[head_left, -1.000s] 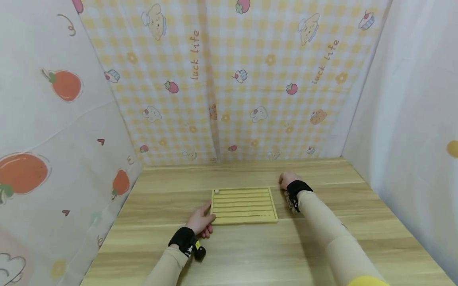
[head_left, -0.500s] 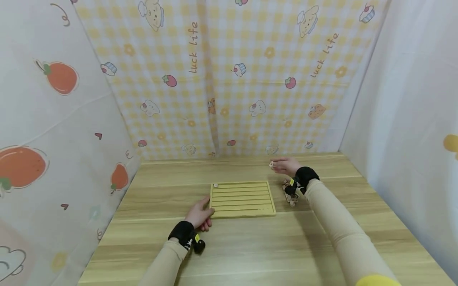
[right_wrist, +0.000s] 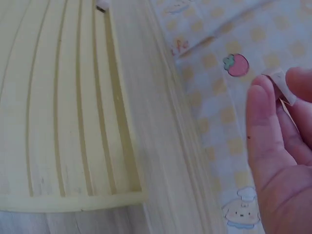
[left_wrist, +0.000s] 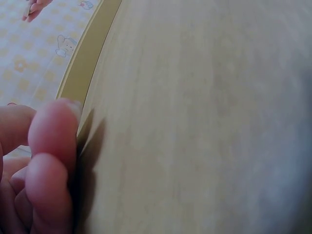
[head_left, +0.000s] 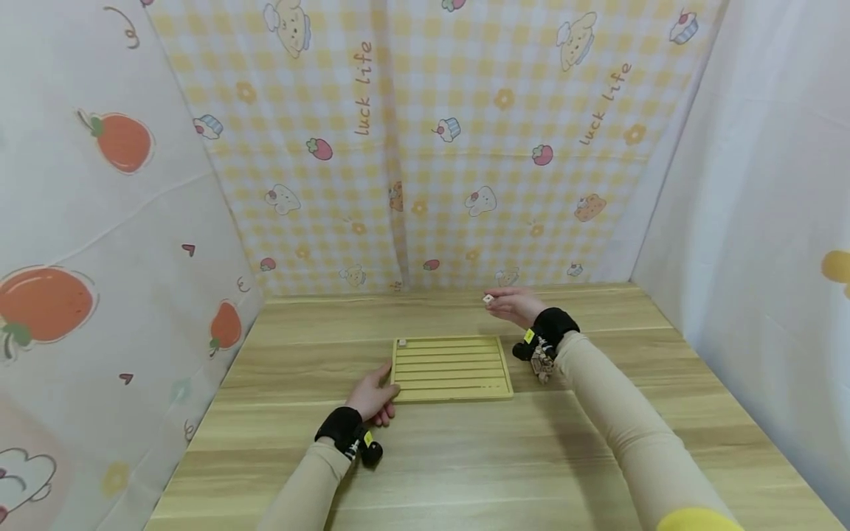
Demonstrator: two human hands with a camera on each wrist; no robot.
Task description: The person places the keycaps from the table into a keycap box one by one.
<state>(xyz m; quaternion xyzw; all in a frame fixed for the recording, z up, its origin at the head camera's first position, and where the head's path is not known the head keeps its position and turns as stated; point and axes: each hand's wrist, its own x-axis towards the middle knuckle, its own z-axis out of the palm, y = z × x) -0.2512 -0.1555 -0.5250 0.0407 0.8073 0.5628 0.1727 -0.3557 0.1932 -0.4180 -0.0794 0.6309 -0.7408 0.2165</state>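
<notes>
A yellow tray with long parallel grooves (head_left: 451, 369) lies flat on the table. My left hand (head_left: 372, 398) grips its near left corner, thumb on the rim and other fingers at the side; curled fingertips (left_wrist: 51, 131) show against the edge in the left wrist view. My right hand (head_left: 514, 304) is raised beyond the tray's far right corner. It pinches a small pale wooden block (right_wrist: 281, 87) between thumb and fingers. Another small block (head_left: 402, 343) sits in the tray's far left corner. A pile of small wooden pieces (head_left: 541, 366) lies right of the tray, partly hidden by the right wrist's camera.
The wood-grain table (head_left: 425, 464) meets a yellow checked cloth backdrop (head_left: 465, 184) at the back. White cloth walls stand on the left (head_left: 153, 228) and right (head_left: 744, 221). Each wrist wears a black strap with a small camera.
My right hand has risen from beside the pile, bringing the small block into view, and has moved left toward the back of the tray. My left hand stays at the tray's corner.
</notes>
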